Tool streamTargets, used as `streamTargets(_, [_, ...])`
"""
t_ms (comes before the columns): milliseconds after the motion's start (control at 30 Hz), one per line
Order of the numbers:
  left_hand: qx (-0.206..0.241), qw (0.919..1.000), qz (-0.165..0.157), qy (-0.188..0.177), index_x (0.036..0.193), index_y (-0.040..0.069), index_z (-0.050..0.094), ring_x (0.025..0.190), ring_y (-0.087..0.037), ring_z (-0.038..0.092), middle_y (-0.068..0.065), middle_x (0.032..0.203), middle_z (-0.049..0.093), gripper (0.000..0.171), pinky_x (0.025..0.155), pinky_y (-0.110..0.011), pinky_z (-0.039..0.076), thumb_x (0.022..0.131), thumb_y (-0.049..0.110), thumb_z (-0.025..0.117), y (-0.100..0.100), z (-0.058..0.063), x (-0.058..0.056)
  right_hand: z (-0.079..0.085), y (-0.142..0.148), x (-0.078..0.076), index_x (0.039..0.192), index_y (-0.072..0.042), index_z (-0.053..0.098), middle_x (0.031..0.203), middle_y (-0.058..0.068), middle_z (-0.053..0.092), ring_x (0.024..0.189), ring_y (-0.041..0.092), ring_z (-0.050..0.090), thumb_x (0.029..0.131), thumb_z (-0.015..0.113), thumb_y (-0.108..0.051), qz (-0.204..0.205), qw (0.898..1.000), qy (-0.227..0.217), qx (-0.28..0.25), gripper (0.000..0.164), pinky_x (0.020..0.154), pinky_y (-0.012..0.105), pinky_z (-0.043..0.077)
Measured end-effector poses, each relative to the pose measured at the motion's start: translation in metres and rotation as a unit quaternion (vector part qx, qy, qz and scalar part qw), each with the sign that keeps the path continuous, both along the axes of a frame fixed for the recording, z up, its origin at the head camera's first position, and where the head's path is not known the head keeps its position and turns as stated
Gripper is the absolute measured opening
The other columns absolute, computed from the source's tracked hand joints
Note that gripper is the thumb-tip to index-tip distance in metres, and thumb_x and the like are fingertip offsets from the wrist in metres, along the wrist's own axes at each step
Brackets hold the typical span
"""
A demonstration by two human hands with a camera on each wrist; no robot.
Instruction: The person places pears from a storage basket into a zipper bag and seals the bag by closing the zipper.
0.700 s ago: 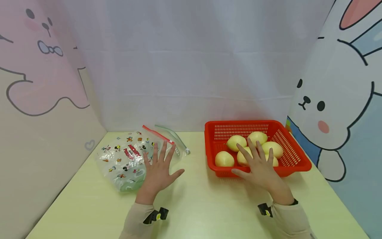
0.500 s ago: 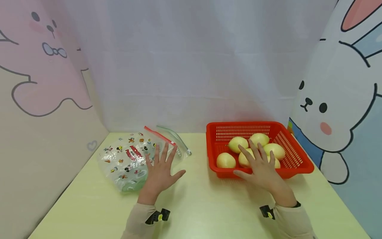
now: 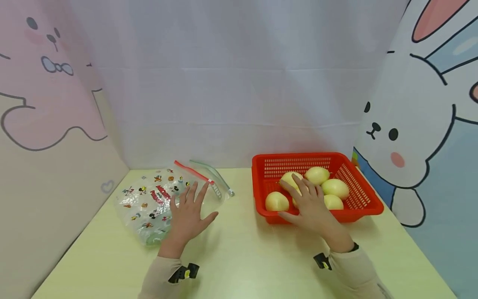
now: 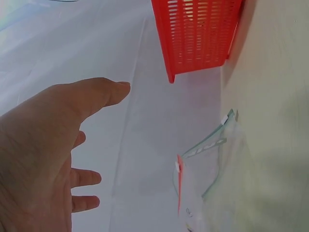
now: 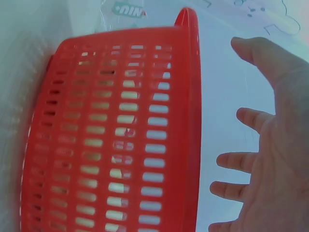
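In the head view there are two hands, one red basket (image 3: 298,156) and at least six pale yellow fruits (image 3: 335,189) inside it, five plainly seen and a sixth mostly hidden behind fingers; the basket stands on the right of the pale table (image 3: 242,257). To the left lies clear plastic bagging (image 3: 143,205) printed with small cartoon figures; it carries two strips, one red (image 3: 194,172) and one green (image 3: 214,176), though whether it is one bag or two overlapping I cannot tell. The left hand (image 3: 186,220) has its fingers spread before the bagging; the right hand (image 3: 311,209) has its fingers spread over the basket's near rim, in front of the fruits; neither grasps anything.

The left wrist view shows the thumb well out and three fingertips, free of any thing; the basket's slotted side is above, the bagging with both strips below; the fruits, plain from the head, cannot be made out here.

The right wrist view shows the basket's outer wall close up, pale yellow glimpsed through its slots; the thumb and four fingertips stand apart from the rim, holding nothing; a piece of the bagging with lettering appears beyond.
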State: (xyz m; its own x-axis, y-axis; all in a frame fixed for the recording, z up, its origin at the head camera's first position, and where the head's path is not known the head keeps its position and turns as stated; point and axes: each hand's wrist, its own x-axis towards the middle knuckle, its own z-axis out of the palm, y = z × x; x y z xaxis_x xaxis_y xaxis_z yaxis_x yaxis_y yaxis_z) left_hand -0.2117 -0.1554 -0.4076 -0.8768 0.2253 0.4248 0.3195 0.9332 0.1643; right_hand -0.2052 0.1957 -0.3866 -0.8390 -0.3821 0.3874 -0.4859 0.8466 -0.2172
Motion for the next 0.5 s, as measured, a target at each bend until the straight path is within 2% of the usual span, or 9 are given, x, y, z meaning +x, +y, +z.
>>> streamTargets(133, [-0.004,0.9999,0.007,-0.008,0.153,0.014,0.036,0.141,-0.047,0.027,-0.022,0.153,0.036,0.084,0.104,-0.077,0.016,0.085,0.046,0.072,-0.010,0.008,0.001,0.002,-0.017,-0.005,0.148,-0.015,0.043,0.151,0.023,0.035,0.133,0.048,0.034,0.086,0.071,-0.043,0.015,0.999,0.028,0.023,0.074,0.103,0.072,0.021])
streamTargets(267, [-0.006,0.9998,0.016,-0.012,0.153,0.013,0.035,0.141,-0.049,0.026,-0.023,0.153,0.034,0.084,0.102,-0.079,0.015,0.085,0.045,0.072,-0.022,0.010,0.000,0.004,-0.036,-0.009,0.146,-0.015,0.047,0.149,0.023,0.037,0.129,0.046,0.039,0.085,0.072,-0.045,0.034,0.997,0.047,0.041,0.072,0.102,0.071,0.028])
streamTargets(500, [-0.008,0.9992,0.025,-0.031,0.155,0.015,0.030,0.141,-0.049,0.023,-0.024,0.155,0.030,0.085,0.104,-0.077,0.011,0.086,0.045,0.071,-0.040,0.016,-0.002,0.010,-0.067,-0.017,0.150,-0.019,0.042,0.150,0.020,0.036,0.131,0.043,0.036,0.088,0.069,-0.048,0.063,0.997,0.021,0.049,0.073,0.103,0.066,0.028])
